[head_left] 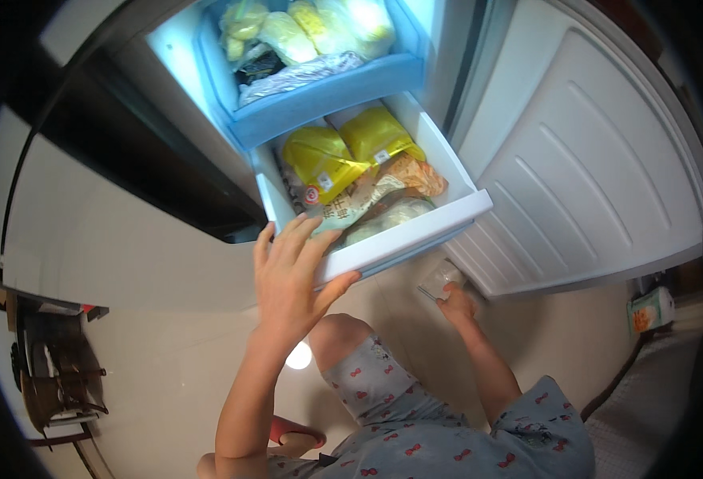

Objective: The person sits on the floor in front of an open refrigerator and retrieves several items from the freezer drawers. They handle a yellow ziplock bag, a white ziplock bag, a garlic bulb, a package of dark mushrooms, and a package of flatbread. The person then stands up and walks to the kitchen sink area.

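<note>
Now — left hand point(291, 275) spread flat, fingers over front lip of pulled-out freezer drawer point(415, 231), gripping nothing else. Right hand point(457, 305) below drawer, closed on clear container point(438, 279) — open floor beneath.

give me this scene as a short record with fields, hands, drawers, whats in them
place: open freezer, door swung right
left hand: on front edge of lower drawer, fingers over its rim
right hand: below that drawer, on a clear container
lower drawer contents: two yellow bags, other frozen packs
upper drawer: pulled out, pale bagged food
person: crouched, patterned grey clothes
floor: pale tiles
</note>
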Tool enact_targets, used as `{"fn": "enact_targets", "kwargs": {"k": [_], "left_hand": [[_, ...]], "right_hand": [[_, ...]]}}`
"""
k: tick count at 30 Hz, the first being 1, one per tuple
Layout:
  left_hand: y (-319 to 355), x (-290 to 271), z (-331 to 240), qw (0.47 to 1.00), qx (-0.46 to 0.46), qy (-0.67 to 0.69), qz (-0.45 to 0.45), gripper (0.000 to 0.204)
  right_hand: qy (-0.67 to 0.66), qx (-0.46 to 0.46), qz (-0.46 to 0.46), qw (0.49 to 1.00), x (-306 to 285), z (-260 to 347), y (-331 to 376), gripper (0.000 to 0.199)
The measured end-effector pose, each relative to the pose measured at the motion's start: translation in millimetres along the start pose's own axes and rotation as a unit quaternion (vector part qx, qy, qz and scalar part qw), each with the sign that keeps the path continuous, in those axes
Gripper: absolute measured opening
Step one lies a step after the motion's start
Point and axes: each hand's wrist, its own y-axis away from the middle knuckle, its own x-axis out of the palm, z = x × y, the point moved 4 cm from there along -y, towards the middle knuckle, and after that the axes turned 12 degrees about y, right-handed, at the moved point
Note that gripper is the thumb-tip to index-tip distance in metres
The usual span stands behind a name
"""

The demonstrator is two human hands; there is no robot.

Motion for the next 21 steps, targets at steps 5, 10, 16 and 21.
{"fn": "enact_targets", "kwargs": {"k": [5,10,16,21], "left_hand": [[-1,5,1,1.0,-0.005,-0.015,-0.001,0.051],[-1,6,3,1.0,-0.014,-0.009,0.004,0.051],[-4,8,4,1.0,-0.012,0.005,0.01,0.051],[0,1,2,1.0,-0.029,-0.004,0.008,0.052]], "right_hand": [[-0.01,0.169,0.051,0.984,57,-36,-37,0.091],[0.032,0.116,0.017,0.993,86,-41,-83,0.097],[0.088,0.031,-0.073,0.993,96,-53,-120,0.05],[-0.514,-0.04,0.158,0.842,28,-37,-62,0.017]]}}
